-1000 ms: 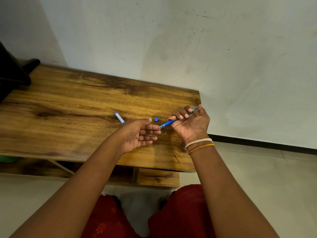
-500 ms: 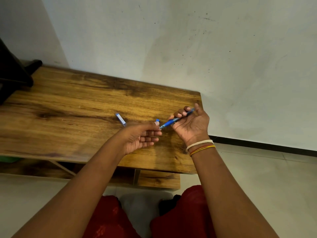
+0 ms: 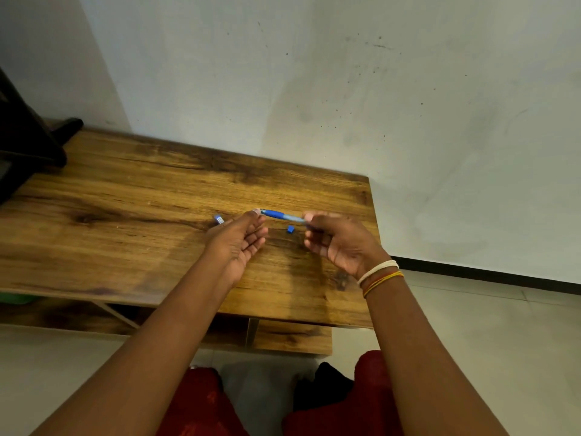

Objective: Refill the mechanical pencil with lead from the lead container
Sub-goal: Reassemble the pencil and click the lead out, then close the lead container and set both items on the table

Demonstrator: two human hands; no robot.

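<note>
The blue mechanical pencil [image 3: 279,214] hangs almost level above the wooden table [image 3: 132,196]. My right hand [image 3: 339,243] pinches its right end between the fingertips. My left hand [image 3: 242,239] is palm-up with loosely curved fingers, and one fingertip touches the pencil's left end without closing around it. A small blue cap [image 3: 290,229] lies on the table between my hands, below the pencil. The lead container [image 3: 219,219], a small blue and white tube, lies on the table just behind my left hand and is partly hidden by it.
The table ends at its right edge [image 3: 372,247] close to my right hand, with tiled floor beyond. A dark object [image 3: 28,143] stands at the table's far left corner. A white wall rises behind. My knees in red cloth are below the near edge.
My right hand has swung the pencil from a slant to nearly level and has shifted right. The hands are further apart, so the blue cap now shows between them.
</note>
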